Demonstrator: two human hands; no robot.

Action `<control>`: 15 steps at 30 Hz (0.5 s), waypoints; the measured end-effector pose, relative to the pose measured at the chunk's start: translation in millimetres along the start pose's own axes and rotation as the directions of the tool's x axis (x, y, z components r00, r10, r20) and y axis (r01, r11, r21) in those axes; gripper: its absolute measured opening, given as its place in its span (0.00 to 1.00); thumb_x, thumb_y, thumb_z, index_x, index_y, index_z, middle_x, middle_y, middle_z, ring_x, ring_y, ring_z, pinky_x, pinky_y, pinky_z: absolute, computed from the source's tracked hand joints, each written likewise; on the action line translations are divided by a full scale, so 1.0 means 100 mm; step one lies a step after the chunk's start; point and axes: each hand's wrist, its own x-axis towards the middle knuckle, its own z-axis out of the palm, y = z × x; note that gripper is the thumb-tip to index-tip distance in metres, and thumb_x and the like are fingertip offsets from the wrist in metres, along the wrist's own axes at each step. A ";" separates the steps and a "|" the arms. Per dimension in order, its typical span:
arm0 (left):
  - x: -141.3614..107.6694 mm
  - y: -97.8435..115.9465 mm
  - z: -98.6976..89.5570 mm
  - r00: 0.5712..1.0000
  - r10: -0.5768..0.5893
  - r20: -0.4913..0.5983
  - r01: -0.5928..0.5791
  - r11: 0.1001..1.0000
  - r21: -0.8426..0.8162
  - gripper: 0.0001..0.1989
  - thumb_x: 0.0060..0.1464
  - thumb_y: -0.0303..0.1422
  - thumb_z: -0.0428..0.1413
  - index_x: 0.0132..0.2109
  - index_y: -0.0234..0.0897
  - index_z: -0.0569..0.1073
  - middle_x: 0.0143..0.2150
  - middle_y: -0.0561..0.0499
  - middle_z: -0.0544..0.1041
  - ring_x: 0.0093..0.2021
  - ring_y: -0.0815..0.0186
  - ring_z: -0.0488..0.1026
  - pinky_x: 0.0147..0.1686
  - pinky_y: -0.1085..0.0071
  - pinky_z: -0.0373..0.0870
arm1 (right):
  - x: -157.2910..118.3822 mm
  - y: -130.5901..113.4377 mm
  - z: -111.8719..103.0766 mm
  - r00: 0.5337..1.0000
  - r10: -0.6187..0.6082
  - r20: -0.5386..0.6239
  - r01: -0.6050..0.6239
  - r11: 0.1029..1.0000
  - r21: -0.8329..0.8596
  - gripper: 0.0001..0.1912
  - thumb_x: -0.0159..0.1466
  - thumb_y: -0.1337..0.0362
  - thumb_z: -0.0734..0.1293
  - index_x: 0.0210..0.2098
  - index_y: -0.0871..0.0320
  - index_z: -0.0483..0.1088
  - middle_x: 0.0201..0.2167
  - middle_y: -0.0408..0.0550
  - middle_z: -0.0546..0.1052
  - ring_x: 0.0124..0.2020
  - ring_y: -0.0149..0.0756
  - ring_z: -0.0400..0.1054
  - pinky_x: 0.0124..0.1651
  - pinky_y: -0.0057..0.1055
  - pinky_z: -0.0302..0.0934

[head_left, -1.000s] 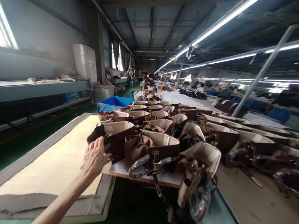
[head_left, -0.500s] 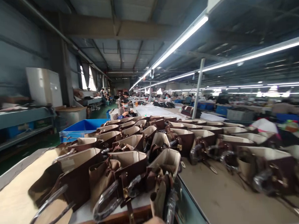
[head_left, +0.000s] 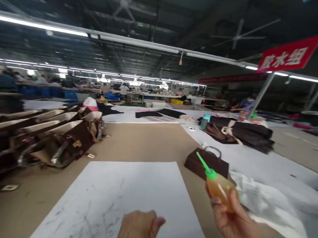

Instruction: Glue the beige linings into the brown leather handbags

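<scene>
In the head view, my right hand is wrapped round a squeeze bottle of amber liquid with a green cap and a long green nozzle. The bottle is tilted, its nozzle aimed up and to the left. My left hand is over a white sheet with dark smudges. Its fingers are curled under, the thumb juts out to the right, and nothing shows in it. Behind the bottle lies a dark brown handbag with a handle, partly covered by the bottle.
Several brown handbags with pale linings stand in rows at the left. Farther right lie dark stacked pieces tied with a pale strip, near a teal-lidded cup. A crumpled white plastic bag rests at the right. A red sign hangs overhead.
My view has swung right, from the rows of handbags to the white sheet. Both hands now show, with the bottle in the right one; earlier, only part of one hand showed at the bottom.
</scene>
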 end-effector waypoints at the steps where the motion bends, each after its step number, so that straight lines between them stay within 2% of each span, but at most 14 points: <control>1: 0.20 0.02 0.01 0.996 -0.066 0.058 0.066 0.998 0.003 0.24 0.61 0.39 0.39 0.24 0.37 0.72 0.21 0.47 0.75 0.25 0.61 0.72 0.24 0.70 0.54 | -0.01 -0.06 -0.04 0.999 -0.024 -0.021 0.025 0.999 0.043 0.33 0.48 0.67 0.77 0.52 0.56 0.65 0.43 0.53 0.74 0.27 0.25 0.66 0.25 0.18 0.66; 3: 0.59 0.06 0.05 0.987 -0.114 0.112 0.119 0.992 -0.043 0.27 0.59 0.44 0.39 0.21 0.36 0.70 0.22 0.45 0.74 0.27 0.59 0.72 0.26 0.68 0.55 | -0.02 -0.17 -0.11 0.998 -0.056 -0.028 0.058 0.994 0.096 0.32 0.51 0.68 0.75 0.54 0.54 0.63 0.46 0.55 0.73 0.28 0.25 0.66 0.26 0.18 0.66; 4: 0.78 0.09 0.08 0.987 -0.113 0.116 0.125 0.987 -0.102 0.25 0.57 0.44 0.42 0.21 0.36 0.70 0.23 0.45 0.74 0.28 0.58 0.71 0.27 0.68 0.55 | -0.02 -0.23 -0.15 0.997 -0.063 -0.034 0.066 0.991 0.114 0.32 0.52 0.69 0.75 0.53 0.53 0.64 0.46 0.55 0.73 0.28 0.25 0.66 0.27 0.18 0.67; 8: 1.56 0.27 0.33 0.991 -0.042 0.127 0.091 0.906 -0.414 0.07 0.44 0.35 0.55 0.29 0.35 0.72 0.30 0.48 0.75 0.35 0.59 0.71 0.32 0.69 0.59 | 0.00 -0.47 -0.36 0.993 -0.095 -0.073 0.106 0.982 0.156 0.29 0.50 0.70 0.76 0.49 0.52 0.68 0.45 0.51 0.74 0.29 0.24 0.67 0.28 0.18 0.66; 11: 2.12 0.50 0.57 0.989 -0.031 0.141 0.103 0.836 -0.538 0.16 0.43 0.36 0.56 0.41 0.34 0.72 0.42 0.46 0.76 0.43 0.58 0.71 0.39 0.70 0.63 | 0.04 -0.59 -0.52 0.988 -0.131 -0.086 0.144 0.975 0.167 0.25 0.51 0.68 0.76 0.47 0.54 0.69 0.46 0.51 0.74 0.29 0.23 0.67 0.29 0.17 0.66; 15: 2.77 0.71 0.84 0.975 -0.130 0.180 0.218 0.723 -0.656 0.29 0.49 0.44 0.53 0.52 0.26 0.65 0.56 0.33 0.66 0.56 0.52 0.64 0.48 0.66 0.62 | 0.09 -0.69 -0.73 0.978 -0.188 -0.088 0.203 0.956 0.212 0.20 0.54 0.64 0.74 0.46 0.55 0.70 0.45 0.51 0.74 0.29 0.22 0.67 0.29 0.16 0.66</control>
